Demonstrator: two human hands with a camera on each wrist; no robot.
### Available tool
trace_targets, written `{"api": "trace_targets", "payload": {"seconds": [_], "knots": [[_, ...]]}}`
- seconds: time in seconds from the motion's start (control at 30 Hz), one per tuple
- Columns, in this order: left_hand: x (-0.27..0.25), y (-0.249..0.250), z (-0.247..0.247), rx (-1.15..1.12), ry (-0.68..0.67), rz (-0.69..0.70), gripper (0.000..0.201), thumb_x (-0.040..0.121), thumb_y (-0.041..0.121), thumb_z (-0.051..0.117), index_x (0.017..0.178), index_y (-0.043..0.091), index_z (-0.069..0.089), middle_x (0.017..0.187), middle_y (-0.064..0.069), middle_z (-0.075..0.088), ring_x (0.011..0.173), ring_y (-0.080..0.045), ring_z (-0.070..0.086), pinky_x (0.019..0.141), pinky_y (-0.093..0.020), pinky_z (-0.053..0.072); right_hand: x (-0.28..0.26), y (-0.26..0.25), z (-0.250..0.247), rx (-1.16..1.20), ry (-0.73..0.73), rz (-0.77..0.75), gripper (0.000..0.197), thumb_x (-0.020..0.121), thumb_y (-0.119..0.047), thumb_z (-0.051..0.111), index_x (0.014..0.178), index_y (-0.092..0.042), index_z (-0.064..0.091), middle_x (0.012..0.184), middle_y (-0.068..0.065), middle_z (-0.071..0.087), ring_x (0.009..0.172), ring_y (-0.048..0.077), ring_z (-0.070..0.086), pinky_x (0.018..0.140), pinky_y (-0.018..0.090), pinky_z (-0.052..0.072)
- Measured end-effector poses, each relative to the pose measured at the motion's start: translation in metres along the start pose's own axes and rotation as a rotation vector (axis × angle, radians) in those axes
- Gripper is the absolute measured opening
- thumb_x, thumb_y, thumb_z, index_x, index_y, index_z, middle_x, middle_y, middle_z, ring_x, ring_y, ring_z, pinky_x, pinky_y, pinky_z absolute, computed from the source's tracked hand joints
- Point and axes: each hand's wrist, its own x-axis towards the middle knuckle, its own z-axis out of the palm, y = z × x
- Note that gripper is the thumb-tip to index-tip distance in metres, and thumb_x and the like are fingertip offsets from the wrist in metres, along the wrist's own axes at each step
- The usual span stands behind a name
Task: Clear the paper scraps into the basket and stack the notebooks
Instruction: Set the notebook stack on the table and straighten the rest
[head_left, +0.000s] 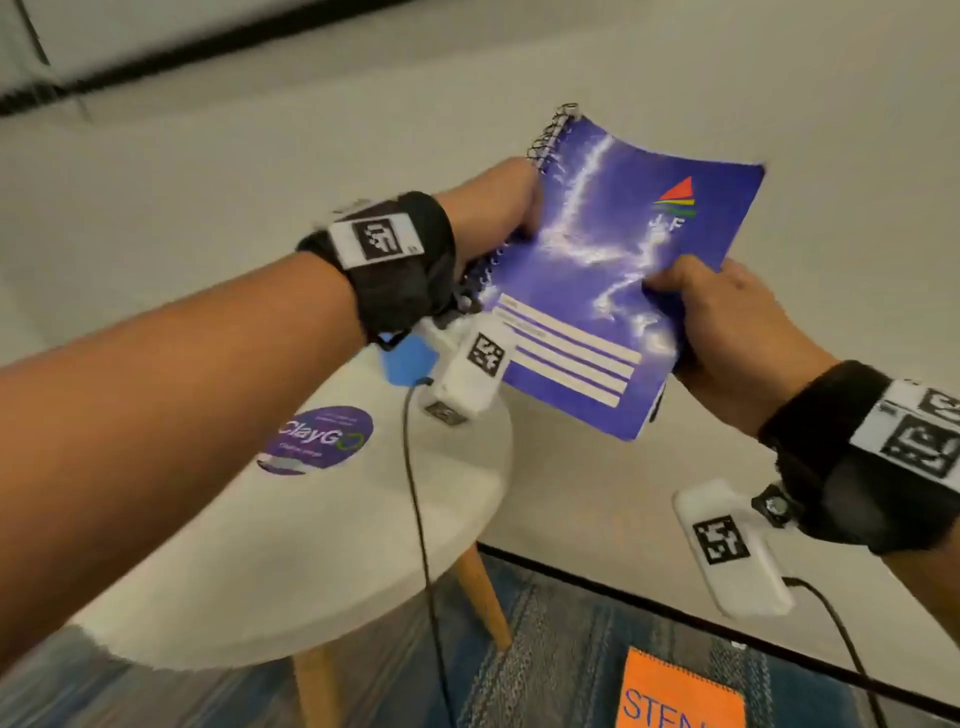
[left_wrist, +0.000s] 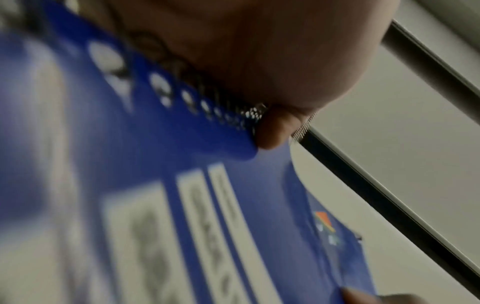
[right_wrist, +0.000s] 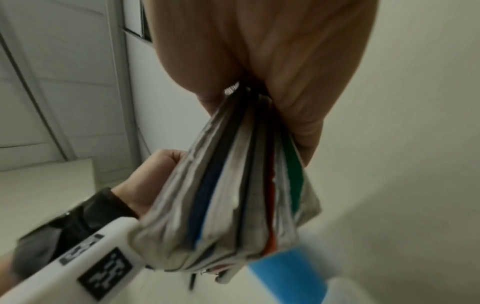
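Both hands hold a stack of spiral notebooks (head_left: 613, 280) in the air above the white round table (head_left: 322, 561). The top one has a blue cover with lightning. My left hand (head_left: 498, 208) grips the spiral edge; its thumb (left_wrist: 272, 131) presses the blue cover (left_wrist: 155, 164). My right hand (head_left: 727, 322) pinches the opposite edge. The right wrist view shows several notebooks edge-on (right_wrist: 233, 195), with blue, red and green covers, clamped in my right hand (right_wrist: 272, 82). An orange notebook (head_left: 680, 696) lies on the carpet below. No paper scraps show.
A blue object (head_left: 410, 364) stands on the table under my left wrist, also in the right wrist view as a blue object (right_wrist: 291, 273). A purple sticker (head_left: 317, 439) marks the tabletop. Cables hang from both wrist cameras. Pale walls stand close behind.
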Motion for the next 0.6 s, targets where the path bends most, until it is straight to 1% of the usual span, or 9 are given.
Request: {"api": "trace_targets", "payload": {"seconds": [0.03,0.07,0.13,0.17,0.23,0.33,0.43,0.53,0.6], "knots": [[-0.012,-0.008,-0.025,-0.057,-0.055,-0.092,0.023,0.055,0.019,0.057,0.075,0.007,0.054,0.077,-0.021,0.051,0.065,-0.034,0.043,0.067,-0.034,0.039,0.001,0.000,0.019,-0.025,-0.069,0.028,0.025,0.094,-0.010,0.049,0.118,-0.008,0.056,0.102,0.004,0.073,0.084,0.022,0.073,0.074,0.036,0.058],[-0.024,-0.018,-0.049,-0.084,-0.095,-0.159,0.033,0.049,0.020,0.056,0.079,0.006,0.059,0.081,-0.022,0.056,0.069,-0.038,0.049,0.073,-0.037,0.045,0.002,0.003,0.037,-0.057,-0.136,0.054,0.021,0.095,-0.012,0.050,0.114,-0.009,0.059,0.098,0.003,0.075,0.083,0.021,0.073,0.079,0.038,0.058],[-0.035,-0.038,-0.090,-0.087,-0.069,-0.258,0.027,0.063,0.014,0.046,0.080,0.003,0.065,0.081,-0.021,0.066,0.072,-0.038,0.061,0.080,-0.039,0.053,0.005,0.014,0.075,-0.125,-0.271,0.121,0.020,0.097,-0.016,0.051,0.113,-0.009,0.060,0.100,0.004,0.075,0.087,0.022,0.073,0.084,0.039,0.057],[-0.038,-0.050,-0.109,-0.089,-0.035,-0.316,0.032,0.071,0.010,0.039,0.083,0.002,0.067,0.083,-0.019,0.069,0.072,-0.036,0.064,0.083,-0.040,0.054,0.007,0.022,0.093,-0.161,-0.338,0.145,0.020,0.098,-0.019,0.052,0.114,-0.010,0.061,0.102,0.004,0.074,0.090,0.023,0.072,0.086,0.040,0.057],[-0.050,-0.083,-0.145,-0.139,-0.006,-0.414,0.037,0.075,0.008,0.034,0.083,0.000,0.070,0.085,-0.019,0.071,0.069,-0.034,0.068,0.078,-0.043,0.054,0.014,0.042,0.132,-0.202,-0.448,0.196,0.024,0.097,-0.023,0.056,0.118,-0.012,0.060,0.107,0.004,0.073,0.096,0.023,0.071,0.088,0.043,0.056],[-0.063,-0.131,-0.185,-0.189,0.003,-0.564,0.043,0.078,0.010,0.034,0.075,0.000,0.075,0.083,-0.021,0.071,0.064,-0.037,0.069,0.068,-0.047,0.057,0.025,0.079,0.180,-0.219,-0.541,0.257,0.028,0.094,-0.028,0.061,0.120,-0.015,0.061,0.109,0.003,0.073,0.099,0.024,0.070,0.089,0.047,0.056],[-0.064,-0.172,-0.211,-0.151,0.001,-0.673,0.043,0.081,0.014,0.035,0.077,-0.002,0.075,0.083,-0.023,0.071,0.064,-0.039,0.069,0.063,-0.045,0.058,0.036,0.116,0.218,-0.198,-0.562,0.350,0.029,0.093,-0.026,0.063,0.119,-0.014,0.062,0.110,0.006,0.072,0.097,0.025,0.071,0.086,0.046,0.057],[-0.051,-0.206,-0.227,-0.078,0.056,-0.738,0.038,0.086,0.016,0.034,0.090,-0.005,0.066,0.080,-0.024,0.070,0.061,-0.037,0.068,0.057,-0.040,0.059,0.048,0.145,0.247,-0.213,-0.517,0.451,0.033,0.091,-0.026,0.065,0.121,-0.013,0.061,0.113,0.008,0.071,0.098,0.027,0.070,0.085,0.048,0.057],[-0.037,-0.222,-0.230,-0.029,0.093,-0.756,0.035,0.085,0.017,0.037,0.100,-0.004,0.061,0.081,-0.023,0.070,0.063,-0.037,0.068,0.063,-0.040,0.059,0.060,0.158,0.259,-0.297,-0.470,0.477,0.038,0.087,-0.031,0.068,0.119,-0.012,0.061,0.114,0.009,0.070,0.099,0.029,0.069,0.087,0.048,0.056]]}}
